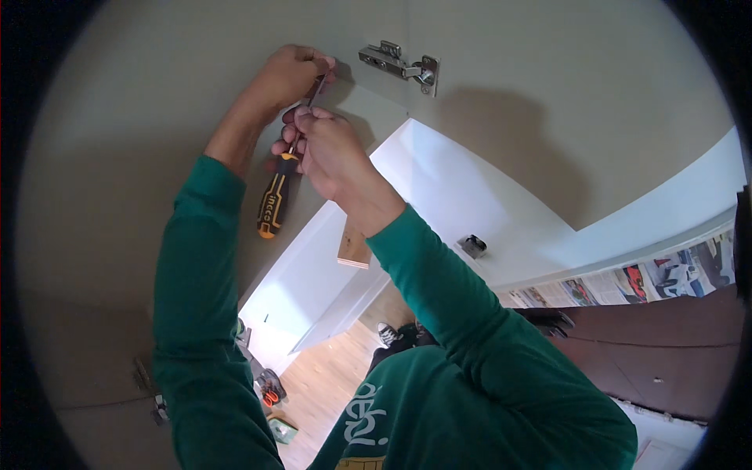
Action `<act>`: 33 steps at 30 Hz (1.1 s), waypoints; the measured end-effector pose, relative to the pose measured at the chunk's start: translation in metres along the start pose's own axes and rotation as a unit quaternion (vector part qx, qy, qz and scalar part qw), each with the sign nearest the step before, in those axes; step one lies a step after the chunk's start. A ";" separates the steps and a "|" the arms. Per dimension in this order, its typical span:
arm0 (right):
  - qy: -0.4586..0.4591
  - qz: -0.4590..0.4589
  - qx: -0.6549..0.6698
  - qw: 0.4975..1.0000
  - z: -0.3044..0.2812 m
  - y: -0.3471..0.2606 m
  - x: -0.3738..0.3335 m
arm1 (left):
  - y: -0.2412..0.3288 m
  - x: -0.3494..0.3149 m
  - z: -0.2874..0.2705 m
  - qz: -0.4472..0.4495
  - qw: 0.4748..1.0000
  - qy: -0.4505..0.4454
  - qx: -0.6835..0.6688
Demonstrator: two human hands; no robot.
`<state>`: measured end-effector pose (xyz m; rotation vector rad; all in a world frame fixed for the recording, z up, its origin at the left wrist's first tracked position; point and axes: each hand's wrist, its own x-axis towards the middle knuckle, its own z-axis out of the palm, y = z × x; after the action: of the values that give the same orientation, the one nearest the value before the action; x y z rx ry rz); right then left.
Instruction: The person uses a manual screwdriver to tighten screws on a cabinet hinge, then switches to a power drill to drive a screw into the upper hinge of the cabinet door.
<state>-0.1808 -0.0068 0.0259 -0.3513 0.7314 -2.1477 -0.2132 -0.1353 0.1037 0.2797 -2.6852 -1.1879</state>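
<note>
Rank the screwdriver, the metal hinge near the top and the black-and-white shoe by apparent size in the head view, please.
1. Screwdriver, by overall length
2. Metal hinge
3. Black-and-white shoe, seemingly farther from the camera

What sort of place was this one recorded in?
Probably a home, at a cupboard: a metal hinge is fixed to it, the right hand holds a screwdriver, and a wood-look floor shows below.
</note>
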 end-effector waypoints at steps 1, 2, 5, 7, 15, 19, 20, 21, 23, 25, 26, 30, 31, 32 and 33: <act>0.003 0.003 -0.011 1.000 0.001 0.000 -0.001 | 0.002 -0.007 0.006 -0.046 0.995 0.008 -0.086; -0.003 0.003 -0.022 1.000 0.003 -0.001 0.000 | 0.009 -0.014 0.007 -0.090 0.981 0.018 -0.171; -0.014 0.003 -0.052 0.999 0.004 -0.001 0.000 | -0.003 -0.010 0.005 -0.167 0.943 -0.066 -0.279; -0.016 0.005 -0.066 0.998 0.003 -0.002 0.001 | -0.005 -0.009 0.006 -0.156 0.942 -0.054 -0.293; -0.008 -0.024 -0.159 0.987 0.003 -0.005 0.004 | -0.017 -0.014 0.006 -0.073 0.962 0.072 -0.254; 0.010 -0.030 -0.252 0.967 0.001 0.004 0.010 | -0.040 -0.041 -0.010 0.012 0.974 0.205 -0.096; -0.005 -0.044 -0.271 0.961 0.003 0.005 0.009 | -0.040 -0.055 -0.013 0.020 0.975 0.221 -0.031; -0.022 -0.056 -0.287 0.956 0.000 0.001 0.012 | -0.035 -0.077 -0.011 0.066 0.960 0.271 0.002; -0.163 -0.084 -0.354 0.917 -0.037 -0.010 0.034 | -0.018 -0.121 0.000 0.119 0.931 0.341 0.060; -0.020 -0.039 -0.498 0.866 -0.014 -0.028 0.023 | -0.004 -0.165 0.018 0.142 0.896 0.397 0.142; -0.042 -0.045 -0.542 0.838 -0.006 -0.031 0.020 | -0.002 -0.192 0.026 0.149 0.884 0.422 0.137; -0.032 -0.050 -0.670 0.740 -0.002 -0.038 0.029 | 0.002 -0.270 0.056 -0.014 0.862 0.471 0.185; -0.013 -0.049 -0.701 0.711 0.006 -0.038 0.027 | 0.000 -0.283 0.061 -0.041 0.861 0.469 0.194; -0.001 -0.051 -0.725 0.687 0.018 -0.041 0.021 | 0.002 -0.293 0.064 -0.061 0.862 0.463 0.199; 0.005 -0.055 -0.746 0.663 0.024 -0.036 0.019 | -0.003 -0.303 0.071 -0.021 0.851 0.476 0.222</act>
<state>-0.2036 -0.0133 0.0671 -1.2003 2.4066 -1.0877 0.0612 -0.0119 0.0244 0.7589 -1.9779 -0.2359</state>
